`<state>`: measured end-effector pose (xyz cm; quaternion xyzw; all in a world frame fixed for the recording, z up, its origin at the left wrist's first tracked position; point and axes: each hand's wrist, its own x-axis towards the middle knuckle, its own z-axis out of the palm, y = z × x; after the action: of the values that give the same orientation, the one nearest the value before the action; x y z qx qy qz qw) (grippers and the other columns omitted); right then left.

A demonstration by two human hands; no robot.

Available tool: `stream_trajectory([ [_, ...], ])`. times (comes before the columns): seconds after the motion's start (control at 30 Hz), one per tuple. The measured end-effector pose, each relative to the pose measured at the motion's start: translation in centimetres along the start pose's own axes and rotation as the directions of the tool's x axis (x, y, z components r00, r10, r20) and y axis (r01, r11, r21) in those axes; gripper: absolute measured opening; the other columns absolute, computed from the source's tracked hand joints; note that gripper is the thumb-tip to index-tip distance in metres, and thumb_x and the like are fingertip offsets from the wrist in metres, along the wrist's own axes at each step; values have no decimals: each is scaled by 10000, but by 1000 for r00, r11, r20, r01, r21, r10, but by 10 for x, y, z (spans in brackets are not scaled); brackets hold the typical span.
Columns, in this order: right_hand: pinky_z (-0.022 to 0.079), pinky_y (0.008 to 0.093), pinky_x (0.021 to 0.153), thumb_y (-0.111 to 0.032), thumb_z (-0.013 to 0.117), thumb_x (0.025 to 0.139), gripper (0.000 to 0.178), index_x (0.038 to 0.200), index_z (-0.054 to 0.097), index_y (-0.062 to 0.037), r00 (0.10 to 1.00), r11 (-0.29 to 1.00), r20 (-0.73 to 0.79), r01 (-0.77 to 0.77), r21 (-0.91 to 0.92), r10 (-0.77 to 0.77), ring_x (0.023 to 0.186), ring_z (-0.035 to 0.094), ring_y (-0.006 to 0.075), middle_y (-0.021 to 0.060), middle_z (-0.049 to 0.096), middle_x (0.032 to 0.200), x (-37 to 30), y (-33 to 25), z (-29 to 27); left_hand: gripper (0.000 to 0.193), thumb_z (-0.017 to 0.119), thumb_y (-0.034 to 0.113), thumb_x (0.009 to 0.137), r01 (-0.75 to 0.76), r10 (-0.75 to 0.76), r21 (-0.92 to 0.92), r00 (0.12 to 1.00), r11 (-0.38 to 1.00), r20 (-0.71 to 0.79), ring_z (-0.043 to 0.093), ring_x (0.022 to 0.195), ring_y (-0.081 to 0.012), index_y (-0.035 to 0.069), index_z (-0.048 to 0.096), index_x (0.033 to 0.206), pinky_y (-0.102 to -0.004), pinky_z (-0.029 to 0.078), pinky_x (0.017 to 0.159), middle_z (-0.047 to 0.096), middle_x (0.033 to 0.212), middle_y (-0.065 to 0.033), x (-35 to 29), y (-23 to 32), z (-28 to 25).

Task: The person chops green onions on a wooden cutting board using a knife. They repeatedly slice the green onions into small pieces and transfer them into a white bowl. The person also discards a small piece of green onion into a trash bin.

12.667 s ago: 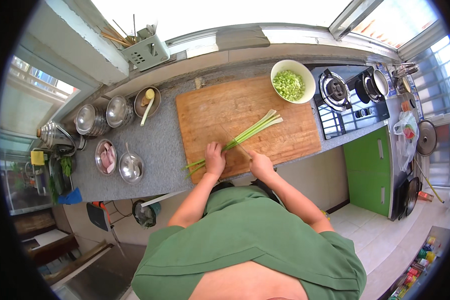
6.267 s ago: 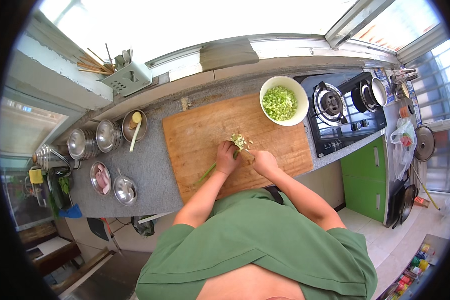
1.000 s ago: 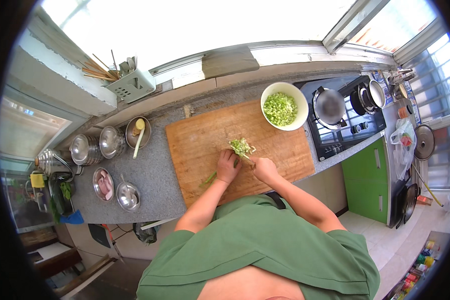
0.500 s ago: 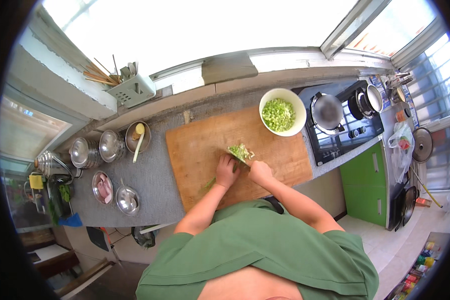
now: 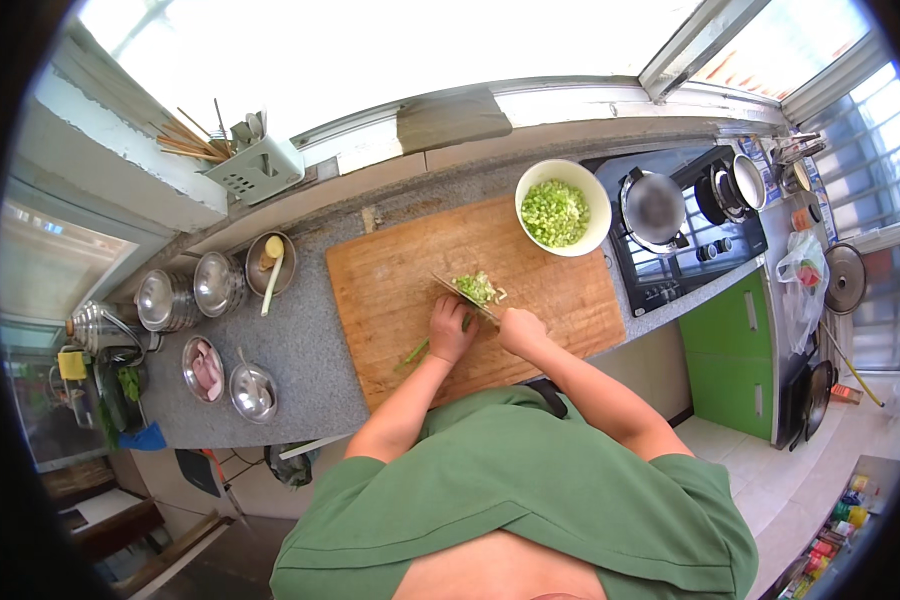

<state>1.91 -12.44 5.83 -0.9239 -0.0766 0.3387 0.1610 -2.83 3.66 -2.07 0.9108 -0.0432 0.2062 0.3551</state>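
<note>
stalks (image 5: 414,351) are gripped by left hand (image 5: 451,330), knife (image 5: 469,301) by right hand (image 5: 522,332). more pieces (image 5: 480,288) are chopped; less is left uncut.

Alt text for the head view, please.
A person's right hand holds a metal knife and the left hand green stalks, beside chopped pale-green pieces on a rectangular wooden board. A round white bowl of chopped greens sits upper right.

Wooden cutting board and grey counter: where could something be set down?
Free: the rectangular board along its far edge, left of the round white bowl; counter between the board and round metal bowls. Crowded: around left hand, right hand, straight knife and chopped green pieces.
</note>
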Motion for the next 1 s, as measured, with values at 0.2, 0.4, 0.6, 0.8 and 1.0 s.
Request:
stream_trajectory([
  [0.2, 541, 485, 824, -121, 621, 785, 213, 958, 730, -61, 986, 983, -158, 82, 162, -56, 928, 671, 411, 243, 696, 941, -1, 1, 11, 163, 709, 70, 667, -2, 2, -15, 1000, 1000, -11, 562, 954, -336, 59, 614, 798, -432, 500, 848, 587, 929, -127, -3, 1, 0],
  [0.4, 527, 522, 770, -163, 596, 813, 208, 963, 737, -131, 983, 990, -149, 120, 80, -107, 858, 658, 430, 244, 682, 872, -12, 14, 14, 152, 712, 68, 660, 10, -11, -17, 1000, 1000, -24, 565, 961, -327, 60, 620, 781, -425, 505, 848, 596, 929, -122, -4, -1, 3],
  [0.6, 543, 479, 825, -112, 610, 779, 193, 906, 728, -26, 1000, 1000, 1, 13, -18, -13, 931, 672, 417, 264, 691, 924, -9, 0, -5, 166, 713, 57, 656, -6, 5, -9, 1000, 1000, -23, 565, 955, -326, 61, 623, 795, -418, 508, 840, 593, 931, -117, -2, 1, 0],
  [0.8, 542, 476, 828, -101, 603, 780, 267, 1008, 737, -66, 995, 988, -94, 57, 145, -43, 933, 671, 407, 253, 693, 937, 6, 2, 12, 209, 762, 74, 654, -12, 12, -13, 1000, 1000, -27, 569, 957, -344, 60, 613, 800, -436, 496, 829, 596, 942, -128, -2, 2, 0],
  [1.0, 514, 527, 826, -165, 571, 827, 281, 1066, 718, -137, 969, 968, -198, 184, 172, -149, 884, 647, 442, 254, 678, 883, -5, 20, 12, 245, 775, 142, 668, 31, -32, 31, 998, 999, 55, 566, 968, -331, 72, 616, 841, -422, 491, 824, 595, 978, -112, -4, 11, -21],
])
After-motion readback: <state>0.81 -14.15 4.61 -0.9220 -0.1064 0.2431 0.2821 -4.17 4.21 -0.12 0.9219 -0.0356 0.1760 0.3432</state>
